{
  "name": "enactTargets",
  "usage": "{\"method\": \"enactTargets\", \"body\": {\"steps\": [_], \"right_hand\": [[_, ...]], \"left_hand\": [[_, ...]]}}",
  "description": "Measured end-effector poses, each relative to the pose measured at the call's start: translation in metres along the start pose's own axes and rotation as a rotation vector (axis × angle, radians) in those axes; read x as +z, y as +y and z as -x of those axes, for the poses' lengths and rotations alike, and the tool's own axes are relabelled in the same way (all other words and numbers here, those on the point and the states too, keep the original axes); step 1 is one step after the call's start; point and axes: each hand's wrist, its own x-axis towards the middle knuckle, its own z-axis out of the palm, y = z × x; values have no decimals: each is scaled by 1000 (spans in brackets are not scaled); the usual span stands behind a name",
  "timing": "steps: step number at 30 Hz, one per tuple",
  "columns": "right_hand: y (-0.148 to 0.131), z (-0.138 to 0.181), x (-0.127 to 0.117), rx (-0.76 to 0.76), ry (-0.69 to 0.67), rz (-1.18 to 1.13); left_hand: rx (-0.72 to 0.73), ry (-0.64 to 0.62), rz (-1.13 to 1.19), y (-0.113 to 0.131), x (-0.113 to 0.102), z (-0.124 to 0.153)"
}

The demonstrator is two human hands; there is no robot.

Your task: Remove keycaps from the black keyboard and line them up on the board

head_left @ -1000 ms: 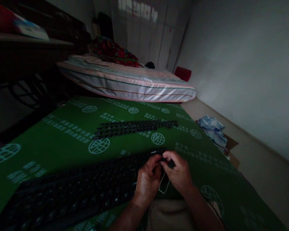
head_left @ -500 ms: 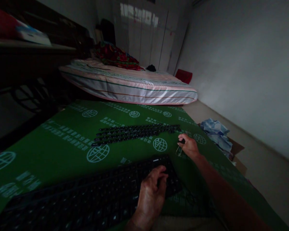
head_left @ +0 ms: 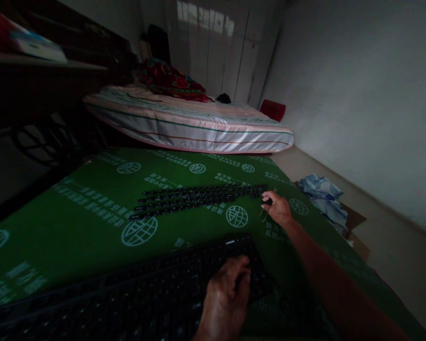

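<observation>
A black keyboard (head_left: 135, 293) lies on the green printed cloth (head_left: 92, 213) at the near edge. My left hand (head_left: 229, 296) rests on its right end, fingers curled down onto the keys. Farther out, rows of loose black keycaps (head_left: 199, 195) lie across the cloth. My right hand (head_left: 279, 208) is stretched out to the right end of those rows, pinching a small black keycap (head_left: 268, 201) between thumb and fingers, with a thin wire tool hanging under the fingers.
A mattress with a striped pale cover (head_left: 188, 123) and red bedding (head_left: 170, 80) lies beyond the cloth. Crumpled blue-white material in a cardboard box (head_left: 323, 194) sits at the right on the floor. Dark furniture (head_left: 39, 94) stands at the left. The wall runs along the right.
A second ago both hands were together over the keyboard's right end. My right hand has since reached out with the keycap to the end of the loose rows; the left stayed on the keyboard.
</observation>
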Motion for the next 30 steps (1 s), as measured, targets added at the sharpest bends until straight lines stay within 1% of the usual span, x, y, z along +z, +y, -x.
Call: {"method": "enactTargets", "body": {"steps": [7, 15, 19, 25, 30], "right_hand": [[4, 3, 1, -4, 32, -22], [2, 29, -4, -47, 77, -3], [-2, 37, -5, -49, 85, 44], [-3, 37, -6, -63, 66, 97], [-1, 33, -5, -75, 50, 150]], "left_hand": [[9, -31, 6, 0, 0, 1], [-8, -66, 1, 0, 0, 0], [25, -53, -10, 3, 0, -1], [52, -57, -41, 3, -1, 0], [39, -67, -32, 3, -1, 0]]}}
